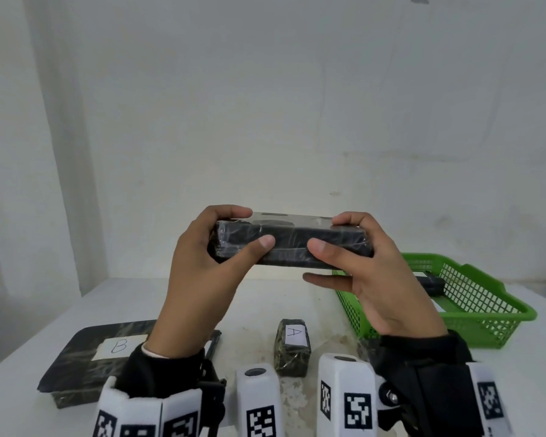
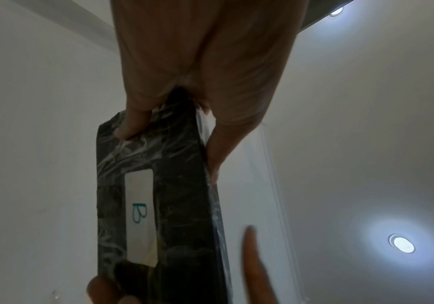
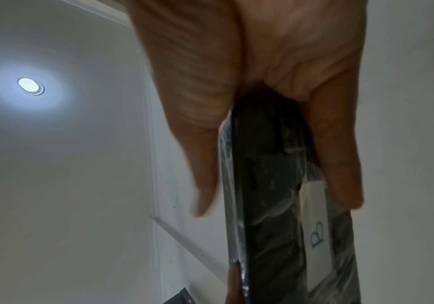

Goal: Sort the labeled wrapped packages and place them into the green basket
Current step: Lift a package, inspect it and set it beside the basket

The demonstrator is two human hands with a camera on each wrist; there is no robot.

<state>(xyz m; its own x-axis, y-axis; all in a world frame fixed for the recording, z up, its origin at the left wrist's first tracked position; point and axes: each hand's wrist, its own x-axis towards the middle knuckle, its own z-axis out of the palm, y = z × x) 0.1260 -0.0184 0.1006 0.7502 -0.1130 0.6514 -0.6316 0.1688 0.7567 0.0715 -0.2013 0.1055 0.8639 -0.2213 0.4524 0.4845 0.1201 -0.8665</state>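
Wrist cameras sit lowest in the head view, and just past them on the counter [image 1: 265, 298] we've got the small package marked A [image 1: 292, 350] and the flat package marked B [image 1: 108, 354], both waiting. Up in the air, our left hand [image 1: 202, 272] and right hand [image 1: 375, 279] each clamp one end of the long black wrapped package [image 1: 292, 244], thumbs on the near side, fingers curled over the top. From the left wrist view we read its white label [image 2: 140, 214], a B, facing away from our head. The green basket [image 1: 486, 298] stands to the right on the counter, with something dark and a white label already inside. Now, the risks as we judge them: that wrap looks glossy and slick, so if one hand lets go for the swing to the basket, the long package could pivot and slip from the other. It's also long against the basket's opening, so a skewed approach might catch the rim and tip the basket. And dropping low on the way over could knock the little A package.
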